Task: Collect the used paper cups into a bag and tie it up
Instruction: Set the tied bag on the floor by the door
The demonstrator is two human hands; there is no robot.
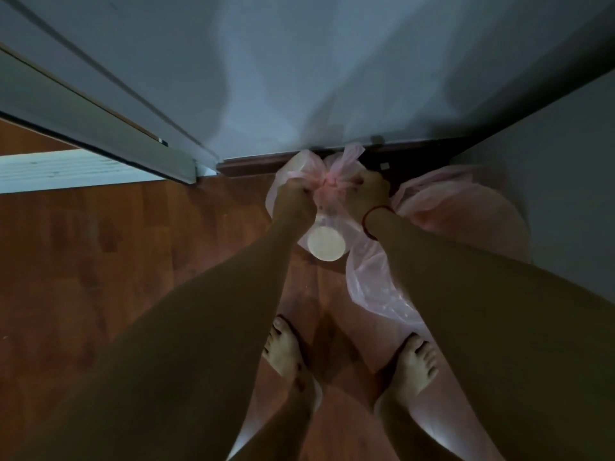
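Bag [329, 214], pink translucent plastic, sits on the wood floor [133, 244] close to the baseboard [253, 166], at the foot of the grey wall [332, 78]. Neck is gathered into a knot [327, 185] on top, and loose ears of plastic stick up behind it toward the wall. Left hand [294, 199]: fingers curled, gripping the gathered plastic just left of the knot. Right hand [371, 191]: fingers curled, gripping the plastic just right of the knot. The knot lies between the two hands. Cup [325, 244], white, shows through the plastic at the near side of the bag, round end facing the camera; cannot tell whether that end is mouth or base. Second cup [299, 161] shows as a pale rounded shape at the far left of the bag, just beside the left hand. Number of further cups inside: cannot tell. Red band [368, 224] on the right wrist. Second bag [456, 207], same pink plastic, lies on the floor to the right, against a grey panel [549, 178]. Pink sheet [376, 287] trails under the right forearm toward the feet [286, 351], which are in open sandals, set apart, near the bag. Door frame [100, 121] runs along the left and ends near the baseboard. Light is dim and finger detail is blurred.
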